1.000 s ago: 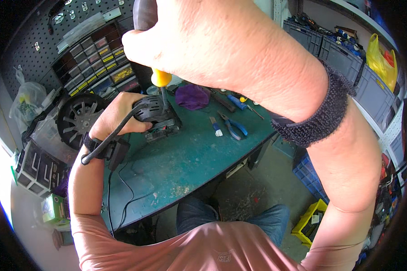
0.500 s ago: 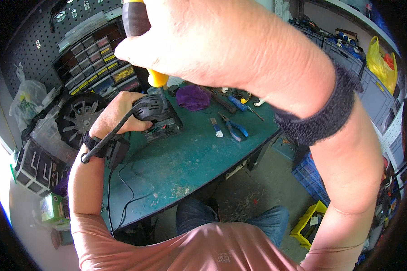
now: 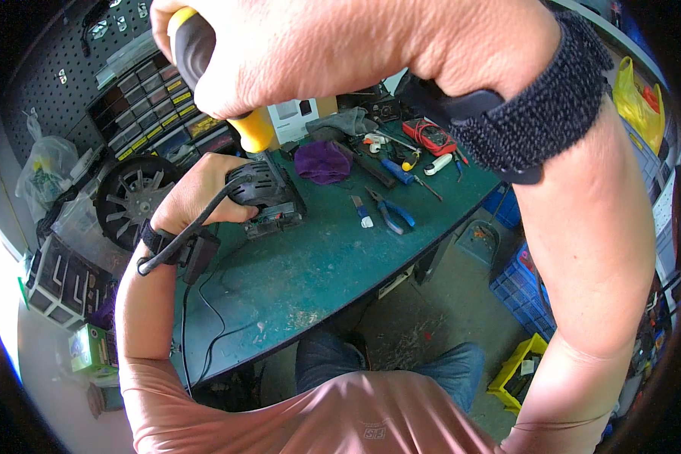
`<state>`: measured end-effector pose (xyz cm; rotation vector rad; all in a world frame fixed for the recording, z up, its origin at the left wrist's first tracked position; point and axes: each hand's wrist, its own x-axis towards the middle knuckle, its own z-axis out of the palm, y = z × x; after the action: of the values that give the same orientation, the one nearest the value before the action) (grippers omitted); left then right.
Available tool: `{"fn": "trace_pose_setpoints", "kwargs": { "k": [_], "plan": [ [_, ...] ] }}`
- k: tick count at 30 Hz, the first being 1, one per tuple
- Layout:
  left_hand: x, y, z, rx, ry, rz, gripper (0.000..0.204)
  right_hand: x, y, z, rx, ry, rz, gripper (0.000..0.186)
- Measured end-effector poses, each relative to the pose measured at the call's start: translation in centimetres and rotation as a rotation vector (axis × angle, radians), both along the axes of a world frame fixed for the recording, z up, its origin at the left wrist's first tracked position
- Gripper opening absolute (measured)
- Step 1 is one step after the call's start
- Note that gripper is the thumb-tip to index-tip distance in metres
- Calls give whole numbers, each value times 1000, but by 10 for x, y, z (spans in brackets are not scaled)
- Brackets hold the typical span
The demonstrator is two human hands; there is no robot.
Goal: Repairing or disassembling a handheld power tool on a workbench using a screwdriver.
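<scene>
My right hand (image 3: 318, 53), high in front of me, is wrapped round the black-and-yellow handle of a screwdriver (image 3: 254, 132). The screwdriver's shaft is mostly hidden, and its lower end is at the top of a black vented power tool (image 3: 256, 185) on the bench. I cannot see whether the tip sits in a screw. With my left hand (image 3: 193, 198) I grip the tool's near left side, thumb in front and fingers behind. A thick black cord (image 3: 197, 223) runs from the tool over my left wrist.
On the green bench (image 3: 280, 291) lie blue-handled pliers (image 3: 390, 212), a utility knife (image 3: 362, 212), a blue screwdriver (image 3: 398, 172) and a purple cloth (image 3: 323, 163). A black spoked wheel (image 3: 135, 200) stands left, below small-parts drawers (image 3: 155, 102). A yellow crate (image 3: 518, 371) is on the floor.
My right hand has shifted, tilting the screwdriver handle further left, and its wrist has turned. Its yellow collar is lower and closer to the tool. My left hand keeps its hold.
</scene>
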<state>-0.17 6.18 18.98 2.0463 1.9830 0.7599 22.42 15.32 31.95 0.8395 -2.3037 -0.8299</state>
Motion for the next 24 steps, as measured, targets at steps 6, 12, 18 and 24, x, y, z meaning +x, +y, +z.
{"fn": "trace_pose_setpoints", "kwargs": {
  "k": [6,12,18,24],
  "plan": [
    [-14,-4,-6,-15,-6,53,39,1,-3,-20,49,246,-311,14],
    [-16,-4,-8,45,10,54,40,10,0,-37,-24,310,-137,13],
    [-16,-8,-7,66,11,87,42,11,-8,-52,-71,266,-157,13],
    [-18,-7,-7,59,2,78,42,6,0,-50,-118,224,-187,13]
  ]
}}
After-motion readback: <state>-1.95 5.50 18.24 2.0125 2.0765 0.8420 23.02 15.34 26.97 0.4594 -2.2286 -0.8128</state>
